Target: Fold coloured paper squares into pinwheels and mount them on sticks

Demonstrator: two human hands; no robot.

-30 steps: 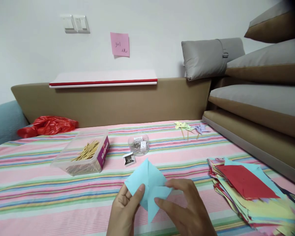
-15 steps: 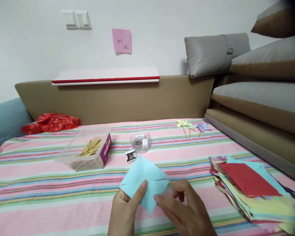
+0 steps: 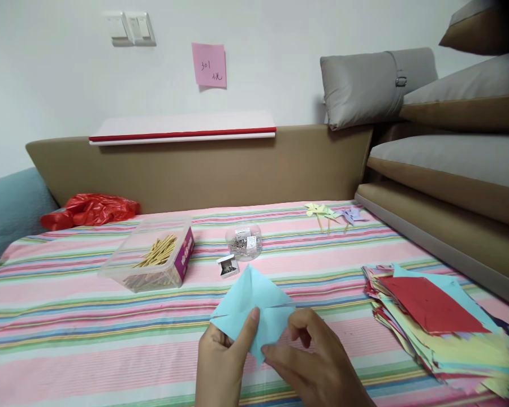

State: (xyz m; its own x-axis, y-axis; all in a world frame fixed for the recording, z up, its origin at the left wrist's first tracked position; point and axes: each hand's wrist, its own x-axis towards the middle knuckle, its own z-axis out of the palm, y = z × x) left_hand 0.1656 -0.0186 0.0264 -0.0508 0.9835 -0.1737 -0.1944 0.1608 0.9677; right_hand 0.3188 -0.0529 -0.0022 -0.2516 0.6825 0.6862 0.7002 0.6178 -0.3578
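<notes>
A square of light blue paper (image 3: 274,291) stands on one corner in front of me, with slits running inward from its side corners. My left hand (image 3: 233,345) is closed on it, thumb pressed on the front and the other fingers behind. At the lower right edge, close to the bottom corner, my right hand (image 3: 309,353) pinches the paper; its upper finger is curled and off the sheet. What its fingers do behind the paper is hidden.
A plastic box (image 3: 152,271) of small sticks stands left. Beyond the paper are a small white box (image 3: 228,265) and a clear container of metal pins (image 3: 244,243). Paper pinwheels (image 3: 322,212) lie at the back right, a coloured paper stack (image 3: 436,305) at the right.
My right fingertips have slid down the paper's edge toward its bottom corner. The paper has turned and tilted slightly, and my left hand has shifted a little to the right.
</notes>
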